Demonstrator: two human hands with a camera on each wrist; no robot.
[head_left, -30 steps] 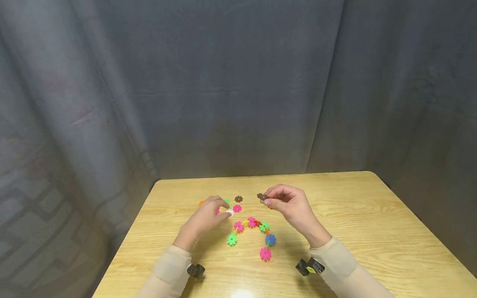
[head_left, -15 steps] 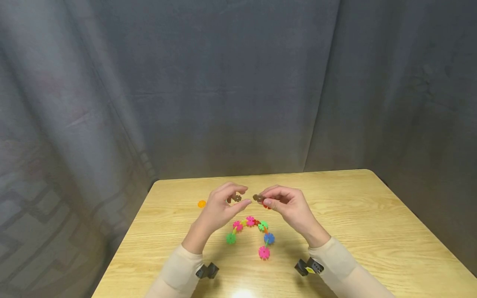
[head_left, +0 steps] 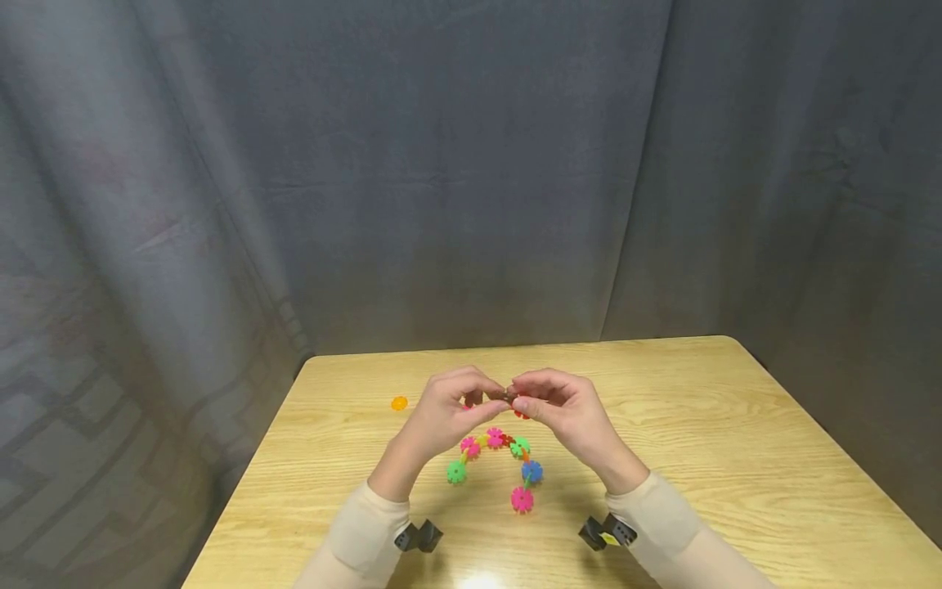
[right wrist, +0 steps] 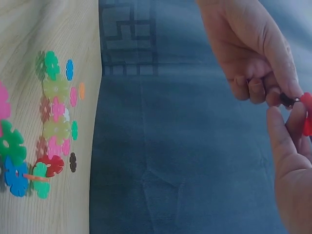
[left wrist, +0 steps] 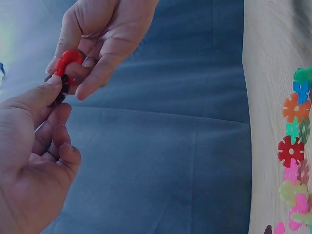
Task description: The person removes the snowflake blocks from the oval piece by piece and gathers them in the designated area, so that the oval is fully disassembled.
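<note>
Joining step, by the look of it: left hand (head_left: 441, 415) and right hand (head_left: 562, 409) each pinched a small disc, brown disc (left wrist: 62, 87) against red disc (left wrist: 68, 59), above the table (head_left: 736, 425). Next move likely calls for lining up the slots and pressing them together.

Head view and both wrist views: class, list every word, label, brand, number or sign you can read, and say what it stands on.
None: no readable text shows in any view.
The plastic flower pieces, the table and the curtain bear no lettering.
The wrist camera has a small yellow mark, too small to read.
The hands, left hand and right hand, pinch small dark pieces without markings.
</note>
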